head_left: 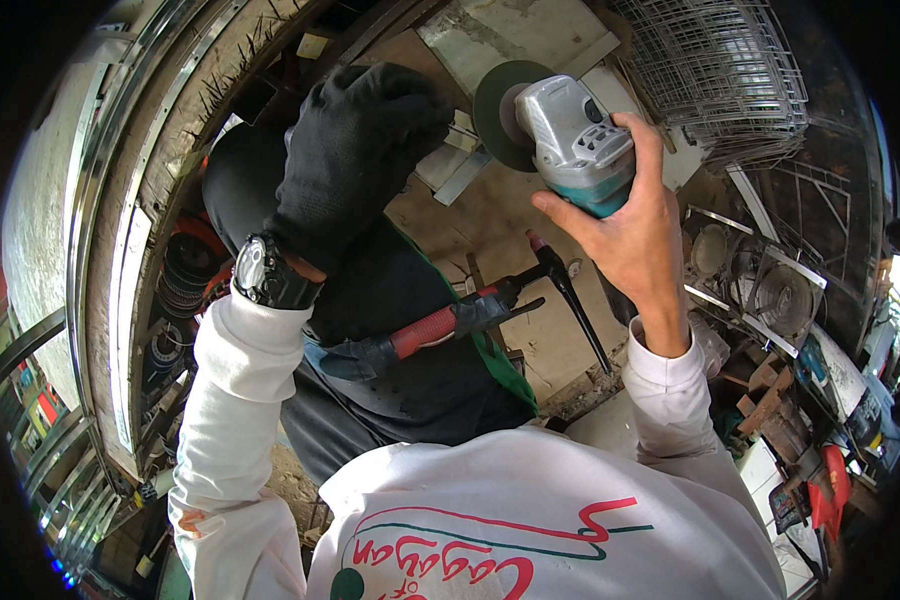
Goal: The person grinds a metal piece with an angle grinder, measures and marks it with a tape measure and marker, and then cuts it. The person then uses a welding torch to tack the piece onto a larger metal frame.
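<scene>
My left hand [360, 150], in a black glove with a watch at its wrist, is closed in a pinch. A short thin metal rod [462, 131] sticks out of its fingertips toward the grinding disc [500, 118]. My bare right hand [635, 235] wraps round the body of a grey and teal angle grinder [575, 130], the disc facing the glove. I cannot tell whether rod and disc touch. Across my dark-clad lap lies a TIG welding torch [430, 330] with a red and black handle, a pink nozzle and a long black back cap.
Wire mesh racks [730, 70] stand at the far right, above an electric fan [780, 295]. Scrap metal and tools [780, 420] crowd the right side. A bench edge with shiny metal tubes [100, 200] runs along the left. Metal sheets [510, 35] lie ahead.
</scene>
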Demonstrator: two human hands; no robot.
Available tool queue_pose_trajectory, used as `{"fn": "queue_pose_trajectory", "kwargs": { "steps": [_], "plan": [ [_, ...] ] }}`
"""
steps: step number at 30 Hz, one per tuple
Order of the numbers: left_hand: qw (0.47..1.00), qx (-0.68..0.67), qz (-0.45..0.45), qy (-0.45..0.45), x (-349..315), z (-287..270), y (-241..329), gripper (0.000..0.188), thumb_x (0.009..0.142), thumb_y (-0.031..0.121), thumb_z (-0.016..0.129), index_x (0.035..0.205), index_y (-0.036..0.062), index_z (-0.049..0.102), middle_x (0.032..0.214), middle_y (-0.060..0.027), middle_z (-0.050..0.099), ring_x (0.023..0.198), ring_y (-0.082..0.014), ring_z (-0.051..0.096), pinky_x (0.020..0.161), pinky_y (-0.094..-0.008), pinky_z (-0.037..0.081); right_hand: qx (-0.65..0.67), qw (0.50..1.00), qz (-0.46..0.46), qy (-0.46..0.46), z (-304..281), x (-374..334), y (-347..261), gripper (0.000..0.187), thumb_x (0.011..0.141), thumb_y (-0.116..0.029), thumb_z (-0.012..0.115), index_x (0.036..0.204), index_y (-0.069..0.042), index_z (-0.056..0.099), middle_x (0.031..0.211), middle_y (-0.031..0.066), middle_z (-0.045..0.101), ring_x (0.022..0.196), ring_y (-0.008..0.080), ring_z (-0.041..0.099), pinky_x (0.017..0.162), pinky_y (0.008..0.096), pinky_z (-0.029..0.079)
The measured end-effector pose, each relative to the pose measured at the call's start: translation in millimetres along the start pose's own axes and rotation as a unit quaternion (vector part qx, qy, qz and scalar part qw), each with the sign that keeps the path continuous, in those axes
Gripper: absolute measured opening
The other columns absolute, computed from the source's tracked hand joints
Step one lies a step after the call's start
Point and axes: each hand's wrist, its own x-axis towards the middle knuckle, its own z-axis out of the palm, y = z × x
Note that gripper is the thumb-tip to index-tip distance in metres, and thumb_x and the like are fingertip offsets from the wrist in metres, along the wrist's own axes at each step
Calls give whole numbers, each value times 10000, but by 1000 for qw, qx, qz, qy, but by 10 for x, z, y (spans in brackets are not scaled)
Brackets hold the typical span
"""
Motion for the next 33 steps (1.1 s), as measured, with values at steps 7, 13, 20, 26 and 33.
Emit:
{"fn": "queue_pose_trajectory", "kwargs": {
  "steps": [7, 13, 20, 26, 33],
  "plan": [
    [1000, 1, -6, 6, -9, 7, 24, 139, 865, 171, 804, 1001, 159, 829, 1070, -27, 753, 1059, -287, 695, 931, -432, 550, 10, 1000, -13, 14, 39, -5, -2, 942, 744, -309, 987, 1468, -141, 407, 1141, 225, 766, 1004, 468, 759, 827, 523, 611],
    [1000, 1, 0, 12, -4, -4, 41, 134, 865, 180, 796, 994, 160, 829, 1070, -28, 752, 1059, -289, 694, 933, -434, 546, -4, 1000, 7, 18, 72, -26, -26, 963, 765, -284, 993, 1510, -113, 408, 1185, 249, 745, 1077, 384, 763, 916, 453, 599],
    [1000, 2, -2, 0, -5, -5, 11, 138, 862, 172, 792, 996, 164, 827, 1073, -27, 752, 1037, -292, 701, 910, -427, 556, -18, 999, 7, 29, 89, 40, 5, 962, 767, -287, 994, 1510, -121, 407, 1178, 252, 745, 1067, 382, 763, 918, 452, 596],
    [1000, 6, -27, -2, -30, -8, 32, 159, 889, 160, 773, 1040, 164, 822, 1100, -27, 755, 1057, -290, 710, 918, -426, 572, 27, 999, 28, 34, 21, 112, 77, 976, 770, -285, 992, 1520, -111, 393, 1230, 231, 727, 1092, 319, 742, 949, 420, 584],
    [978, -146, -148, 0, -70, -140, -36, 238, 968, 78, 703, 1180, 127, 799, 1219, -74, 763, 1134, -248, 714, 994, -360, 565, 219, 969, 115, 24, -215, -2, 331, 1003, 776, -235, 975, 1503, 21, 334, 1266, 166, 643, 1068, 216, 672, 941, 369, 566]
  ]
}}
